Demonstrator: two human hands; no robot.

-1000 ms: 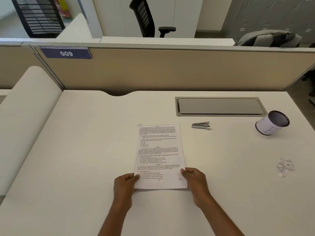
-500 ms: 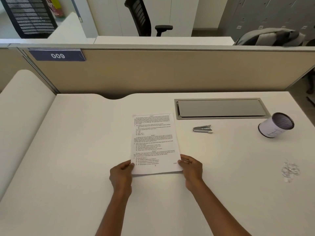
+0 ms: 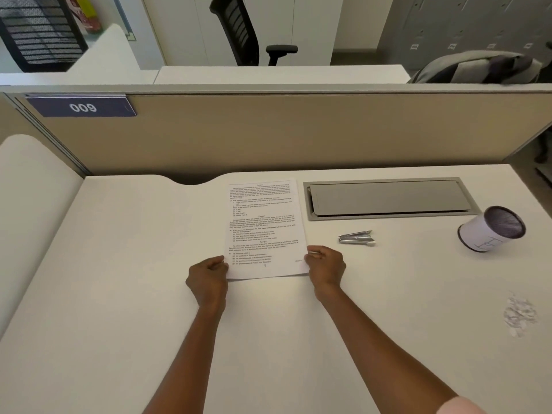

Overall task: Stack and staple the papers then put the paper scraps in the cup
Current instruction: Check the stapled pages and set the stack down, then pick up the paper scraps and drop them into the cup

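Observation:
A stack of printed papers (image 3: pixel 263 225) lies on the white desk (image 3: pixel 119 264), its near edge lifted slightly. My left hand (image 3: pixel 208 277) pinches the stack's near left corner and my right hand (image 3: pixel 325 265) pinches its near right corner. A small silver stapler (image 3: pixel 356 236) lies on the desk to the right of the papers, apart from both hands. Farther right stands a white cup (image 3: pixel 490 229) with a dark mesh rim. A small heap of white paper scraps (image 3: pixel 519 315) sits near the desk's right side, in front of the cup.
A grey cable hatch (image 3: pixel 388 198) is set into the desk behind the stapler. A beige partition (image 3: pixel 298 132) with a "009" sign closes off the back. The neighbouring desk's rounded end (image 3: pixel 33 204) lies to the left.
Both hands have slid the paper stack away from me, toward the partition. Stapler, cup and scraps have not moved on the desk.

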